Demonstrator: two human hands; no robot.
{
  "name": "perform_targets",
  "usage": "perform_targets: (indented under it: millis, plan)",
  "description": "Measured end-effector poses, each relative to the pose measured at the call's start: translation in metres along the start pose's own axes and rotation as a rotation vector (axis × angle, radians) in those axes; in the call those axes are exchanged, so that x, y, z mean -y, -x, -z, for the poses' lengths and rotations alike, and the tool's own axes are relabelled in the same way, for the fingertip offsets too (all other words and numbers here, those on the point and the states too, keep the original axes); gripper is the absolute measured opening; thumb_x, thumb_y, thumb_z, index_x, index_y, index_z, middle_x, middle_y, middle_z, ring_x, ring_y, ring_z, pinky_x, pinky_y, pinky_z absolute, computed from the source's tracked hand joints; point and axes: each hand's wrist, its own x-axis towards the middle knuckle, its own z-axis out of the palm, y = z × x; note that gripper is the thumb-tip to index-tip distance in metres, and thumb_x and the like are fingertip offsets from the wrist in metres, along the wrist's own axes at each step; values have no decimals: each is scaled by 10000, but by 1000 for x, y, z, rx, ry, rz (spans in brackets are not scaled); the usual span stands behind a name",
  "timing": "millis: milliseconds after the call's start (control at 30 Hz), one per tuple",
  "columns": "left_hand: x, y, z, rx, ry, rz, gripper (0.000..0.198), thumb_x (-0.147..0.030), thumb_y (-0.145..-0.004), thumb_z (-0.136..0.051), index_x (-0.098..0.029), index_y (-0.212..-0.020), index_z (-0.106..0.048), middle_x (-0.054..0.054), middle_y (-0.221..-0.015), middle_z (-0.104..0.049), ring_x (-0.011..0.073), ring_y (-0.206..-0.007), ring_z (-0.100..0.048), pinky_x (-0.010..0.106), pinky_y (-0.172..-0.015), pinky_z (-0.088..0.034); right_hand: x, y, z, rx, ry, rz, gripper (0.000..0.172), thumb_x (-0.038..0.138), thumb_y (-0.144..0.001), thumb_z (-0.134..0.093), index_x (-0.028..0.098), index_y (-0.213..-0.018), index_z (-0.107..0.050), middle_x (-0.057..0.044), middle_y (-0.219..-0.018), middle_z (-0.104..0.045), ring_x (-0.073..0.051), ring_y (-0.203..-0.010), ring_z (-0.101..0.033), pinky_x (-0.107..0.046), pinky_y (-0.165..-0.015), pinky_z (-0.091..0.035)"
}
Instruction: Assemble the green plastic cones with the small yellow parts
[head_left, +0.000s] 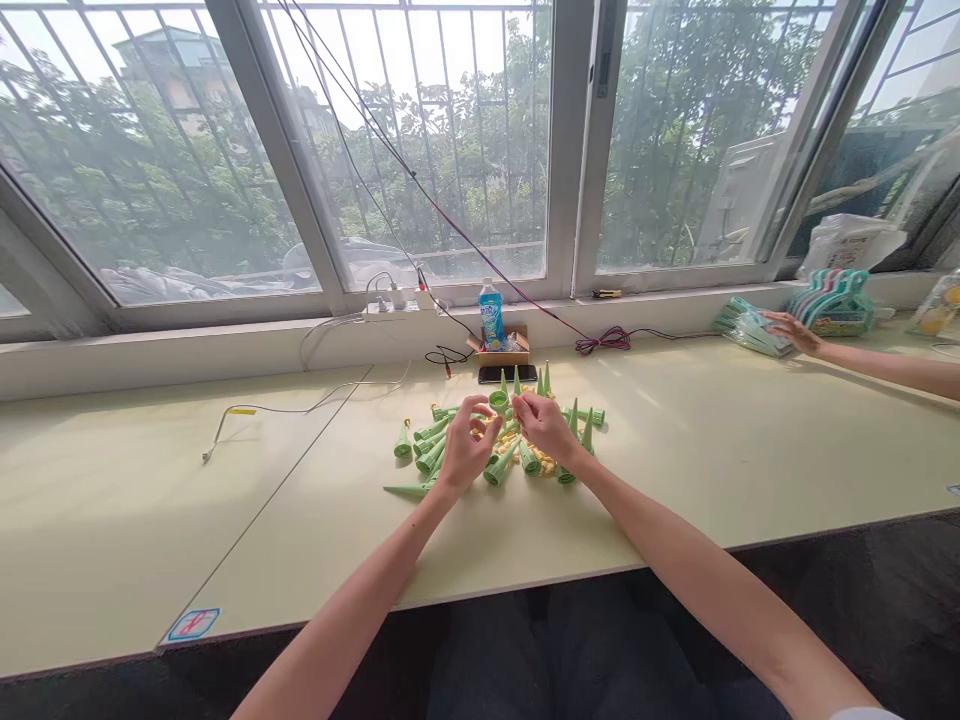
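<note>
My left hand (pixel 466 450) is closed around a green plastic cone (pixel 498 401), its wide hollow end tipped up toward me. Close beside it, my right hand (pixel 547 428) is pinched at the cone's rim. Whatever lies between those fingertips is too small to make out, perhaps a yellow bit. Under and around both hands is a pile of similar green cones (pixel 430 458), some lying down and others standing point up. Small yellow pieces (pixel 546 466) are scattered among them, partly hidden by my hands.
Behind the pile lie a dark phone (pixel 508 374) and a small cardboard box (pixel 511 350) with a blue bottle (pixel 491 316). Coiled cable (pixel 604 341) rests near the sill. At right, another person's hand (pixel 793 332) touches wrapped packs (pixel 750 326) beside hangers (pixel 831 302).
</note>
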Motion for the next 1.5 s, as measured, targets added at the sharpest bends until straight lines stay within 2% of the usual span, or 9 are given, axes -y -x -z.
perform_targets:
  millis: [133, 300, 467, 633, 767, 933, 1100, 1333, 1500]
  plan:
    - [-2, -1, 0, -26, 38, 103, 491, -566, -926, -423, -164, -709, -605, 36, -703, -603, 101, -513, -489, 227, -461, -372, 4, 2, 1, -3, 5, 40, 430, 543, -959, -432, 203, -697, -460, 38, -565, -403, -106, -508, -359, -249, -495, -299]
    - [-7, -1, 3, -57, 40, 219, 630, -622, -908, -398, -193, -449, -343, -12, -433, -395, 97, -407, -347, 267, -446, -276, 7, 3, 0, 88, 63, 165, 370, 480, -963, -452, 185, -769, -559, 17, -639, -482, -109, -572, -394, -248, -554, -335]
    - [-10, 0, 4, -7, 19, 189, 597, -618, -896, -426, -199, -487, -308, -33, -421, -369, 94, -397, -336, 268, -462, -274, 3, 2, 1, 98, 98, 194, 354, 445, -971, -442, 182, -759, -548, 17, -651, -472, -109, -595, -380, -246, -571, -327]
    - [-8, 0, 5, 32, -2, 141, 524, -584, -903, -445, -184, -567, -483, -21, -490, -456, 114, -457, -457, 252, -472, -346, 1, 2, 1, 61, 145, 168, 384, 446, -971, -440, 188, -689, -474, 38, -596, -405, -104, -563, -335, -250, -553, -291]
    - [-7, 0, 4, 58, -18, 59, 381, -530, -881, -531, -174, -839, -662, 36, -743, -621, 134, -604, -562, 225, -473, -415, 2, 1, 1, 35, 146, 144, 429, 460, -983, -399, 197, -644, -410, 34, -580, -414, -104, -541, -329, -256, -537, -277]
    - [-4, 1, 2, 104, 14, -25, 343, -440, -832, -648, -232, -1105, -655, 62, -1043, -615, 113, -682, -579, 212, -515, -511, 3, 1, 1, 36, 182, 87, 464, 462, -986, -369, 203, -602, -360, 30, -552, -399, -106, -522, -325, -267, -526, -263]
    - [-1, 2, 1, 76, -27, -56, 275, -419, -847, -637, -244, -1057, -668, 60, -1048, -566, 93, -657, -565, 213, -525, -527, 4, 1, -1, 34, 179, 58, 459, 447, -986, -366, 206, -596, -341, 32, -547, -381, -110, -523, -322, -271, -528, -260]
    - [-2, 0, 1, -40, -9, 30, 351, -467, -840, -642, -210, -1065, -560, 30, -931, -590, 73, -550, -540, 195, -462, -421, 7, 2, -1, -74, 156, 33, 435, 466, -986, -387, 210, -635, -375, 38, -559, -391, -115, -524, -326, -270, -532, -267]
    - [0, -2, 2, -40, 41, 124, 462, -589, -905, -469, -172, -744, -583, 7, -656, -580, 94, -475, -477, 225, -440, -335, 8, 3, 2, -65, 159, 95, 398, 462, -994, -385, 202, -699, -449, 42, -571, -387, -119, -541, -335, -265, -552, -284]
